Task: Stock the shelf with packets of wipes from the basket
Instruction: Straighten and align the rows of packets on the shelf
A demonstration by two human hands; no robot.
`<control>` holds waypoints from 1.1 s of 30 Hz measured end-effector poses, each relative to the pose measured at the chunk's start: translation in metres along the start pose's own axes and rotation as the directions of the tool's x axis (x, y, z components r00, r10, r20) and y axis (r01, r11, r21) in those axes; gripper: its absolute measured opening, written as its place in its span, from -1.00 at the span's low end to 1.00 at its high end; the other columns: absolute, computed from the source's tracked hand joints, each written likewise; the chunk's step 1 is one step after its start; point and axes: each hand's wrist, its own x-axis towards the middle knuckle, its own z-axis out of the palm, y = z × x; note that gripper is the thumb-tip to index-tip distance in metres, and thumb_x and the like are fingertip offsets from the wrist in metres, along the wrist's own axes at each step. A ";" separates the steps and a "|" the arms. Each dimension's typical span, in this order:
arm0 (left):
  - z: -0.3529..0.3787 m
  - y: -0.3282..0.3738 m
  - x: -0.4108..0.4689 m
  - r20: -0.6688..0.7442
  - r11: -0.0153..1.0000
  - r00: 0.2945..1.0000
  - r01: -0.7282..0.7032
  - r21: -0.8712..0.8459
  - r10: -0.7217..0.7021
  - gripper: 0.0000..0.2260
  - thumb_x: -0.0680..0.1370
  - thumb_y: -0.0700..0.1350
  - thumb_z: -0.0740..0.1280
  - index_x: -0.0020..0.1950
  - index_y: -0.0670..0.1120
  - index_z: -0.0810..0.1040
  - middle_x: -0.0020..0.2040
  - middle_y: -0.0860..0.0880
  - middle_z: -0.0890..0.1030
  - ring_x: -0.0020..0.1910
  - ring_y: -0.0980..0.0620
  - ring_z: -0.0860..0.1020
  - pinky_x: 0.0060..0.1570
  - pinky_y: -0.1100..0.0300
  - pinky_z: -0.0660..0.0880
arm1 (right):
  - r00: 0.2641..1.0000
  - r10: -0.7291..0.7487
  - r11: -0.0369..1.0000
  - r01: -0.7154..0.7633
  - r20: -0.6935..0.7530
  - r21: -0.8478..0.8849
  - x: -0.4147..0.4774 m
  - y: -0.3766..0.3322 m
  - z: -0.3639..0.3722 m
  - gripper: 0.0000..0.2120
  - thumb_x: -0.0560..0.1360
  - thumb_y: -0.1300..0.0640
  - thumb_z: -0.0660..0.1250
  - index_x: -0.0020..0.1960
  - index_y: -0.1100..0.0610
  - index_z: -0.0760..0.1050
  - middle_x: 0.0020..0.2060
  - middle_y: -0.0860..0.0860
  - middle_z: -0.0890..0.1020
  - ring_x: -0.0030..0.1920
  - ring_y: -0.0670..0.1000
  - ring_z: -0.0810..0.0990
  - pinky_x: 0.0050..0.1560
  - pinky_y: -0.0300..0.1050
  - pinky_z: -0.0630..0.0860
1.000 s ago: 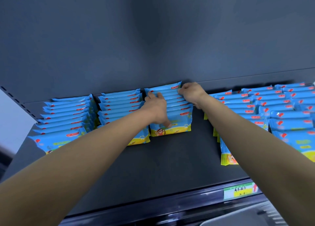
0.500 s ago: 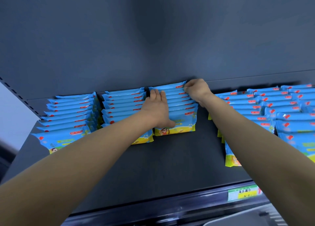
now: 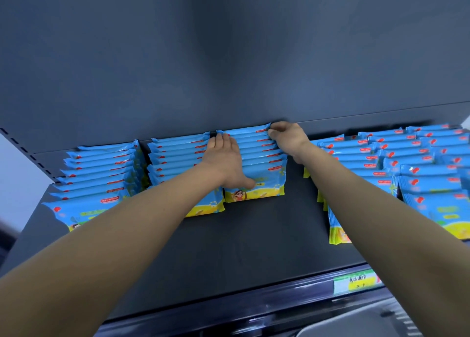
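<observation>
On the shelf, the left hand lay flat, fingers straight, atop the 3rd row of packets while the right hand pinched its rear corner, so squaring it probably needed even pressure, sparing neighbouring rows.

we see the left hand lying flat on the middle row of wipes; the right hand pinches the rearmost packet on the dark shelf.

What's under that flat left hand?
The left hand lies flat on a row of wipes packets, thumb on the front one. Packet tops beneath its palm are hidden.
</observation>
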 end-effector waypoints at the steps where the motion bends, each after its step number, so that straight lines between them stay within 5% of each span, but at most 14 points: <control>1: -0.001 -0.001 0.001 -0.004 1.000 1.000 -0.005 0.003 0.005 0.12 0.28 0.47 0.20 0.50 -0.28 -0.14 0.53 -0.24 -0.06 0.51 -0.21 -0.08 0.49 -0.04 -0.13 | 1.000 0.009 1.000 -0.009 0.007 -0.009 -0.002 -0.001 0.000 -0.78 0.57 0.10 0.21 0.13 0.11 0.56 0.05 0.06 0.63 -0.04 -0.03 0.56 -0.03 -0.16 0.52; 6: -0.004 -0.002 0.000 0.018 1.000 1.000 0.003 0.001 -0.003 0.12 0.29 0.48 0.19 0.50 -0.27 -0.17 0.53 -0.24 -0.08 0.51 -0.21 -0.12 0.48 -0.07 -0.21 | 0.994 0.099 0.995 -0.099 0.040 0.002 -0.005 -0.008 -0.006 -0.70 0.59 0.09 0.11 0.16 0.22 0.52 -0.20 0.03 0.54 -0.26 -0.07 0.45 -0.34 -0.20 0.42; 10: -0.002 -0.003 -0.006 -0.006 1.000 1.000 -0.006 -0.010 0.006 0.15 0.28 0.50 0.20 0.50 -0.25 -0.20 0.53 -0.24 -0.15 0.51 -0.20 -0.17 0.46 -0.10 -0.28 | 0.995 0.085 0.996 -0.086 0.056 0.008 -0.009 -0.009 -0.010 -0.72 0.59 0.09 0.15 0.11 0.24 0.53 -0.20 0.03 0.54 -0.16 -0.02 0.48 -0.11 -0.09 0.48; 13: 0.000 -0.002 -0.009 -0.070 0.996 0.994 -0.085 -0.015 0.084 0.09 0.31 0.46 0.24 0.51 -0.19 -0.18 0.53 -0.22 -0.12 0.51 -0.18 -0.16 0.44 -0.11 -0.30 | 0.994 0.071 0.997 -0.071 0.088 -0.002 -0.016 -0.012 -0.013 -0.79 0.58 0.08 0.20 0.09 0.15 0.54 -0.26 -0.04 0.53 -0.23 -0.08 0.48 -0.16 -0.17 0.47; 18: 0.000 -0.007 -0.015 -0.119 0.972 0.982 -0.163 -0.171 0.144 -0.07 0.38 0.36 0.27 0.52 -0.15 -0.02 0.53 -0.16 0.01 0.52 -0.10 -0.06 0.45 -0.08 -0.28 | 0.991 0.040 0.994 -0.027 0.126 -0.105 -0.028 -0.019 -0.022 -0.74 0.57 0.03 0.23 0.16 0.15 0.52 -0.10 -0.01 0.57 -0.18 -0.10 0.48 -0.18 -0.23 0.43; 21: -0.008 -0.015 -0.021 -0.202 0.929 0.966 -0.219 -0.297 0.163 -0.26 0.46 0.17 0.33 0.49 -0.14 0.12 0.48 -0.11 0.19 0.48 -0.06 0.11 0.47 -0.01 -0.22 | 0.992 -0.005 0.979 0.030 0.124 -0.201 -0.036 -0.022 -0.027 -0.67 0.56 0.02 0.26 0.23 0.19 0.48 0.12 0.08 0.57 0.03 0.01 0.51 -0.01 -0.16 0.39; 25: -0.018 -0.034 -0.032 -0.318 0.902 0.938 -0.250 -0.353 0.135 -0.43 0.49 0.03 0.35 0.43 -0.11 0.27 0.40 -0.08 0.33 0.40 -0.07 0.25 0.46 0.08 -0.10 | 0.969 -0.229 0.874 0.245 0.090 -0.419 -0.048 -0.034 -0.025 -0.56 0.53 0.02 0.32 0.34 0.19 0.40 0.25 0.11 0.52 0.21 0.08 0.50 0.06 -0.19 0.38; 28: -0.017 -0.049 -0.044 -0.293 0.925 0.948 -0.219 -0.310 0.126 -0.30 0.41 0.15 0.41 0.44 -0.08 0.26 0.40 -0.08 0.32 0.42 -0.06 0.22 0.47 0.06 -0.12 | 0.906 -0.342 0.802 0.420 0.250 -0.425 -0.059 -0.049 -0.014 -0.47 0.48 0.00 0.38 0.39 0.12 0.36 0.33 0.05 0.47 0.28 0.03 0.46 0.17 -0.24 0.34; 33: 0.009 -0.070 -0.067 -0.045 0.994 0.994 -0.101 -0.041 0.099 0.05 0.23 0.29 0.47 0.52 -0.05 -0.01 0.52 -0.09 0.04 0.50 -0.08 0.02 0.45 -0.04 -0.25 | 0.834 -0.105 0.435 0.528 0.542 -0.729 -0.065 -0.052 0.012 -0.09 0.32 -0.18 0.47 0.51 -0.01 0.07 0.49 0.01 0.17 0.48 0.12 0.13 0.42 0.11 0.18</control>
